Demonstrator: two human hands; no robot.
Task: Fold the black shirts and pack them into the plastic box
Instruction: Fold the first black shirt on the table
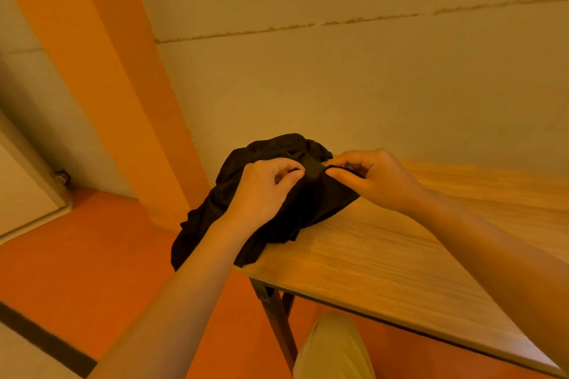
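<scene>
A crumpled heap of black shirts (pixel 277 200) lies on the left end of a wooden table (pixel 400 243), part of it hanging over the table's left edge. My left hand (pixel 264 188) sits on top of the heap with fingers curled, pinching the black cloth near its upper middle. My right hand (pixel 369 175) is just to the right, thumb and fingers pinching an edge of the same cloth. The two hands are a few centimetres apart. No plastic box is in view.
The table stands against a pale wall (pixel 369 71), with a folding leg (pixel 277 317) under its left end. Orange floor (pixel 92 255) lies to the left, and my knee in beige trousers (pixel 335 348) is below the table edge. A door (pixel 21 194) stands far left.
</scene>
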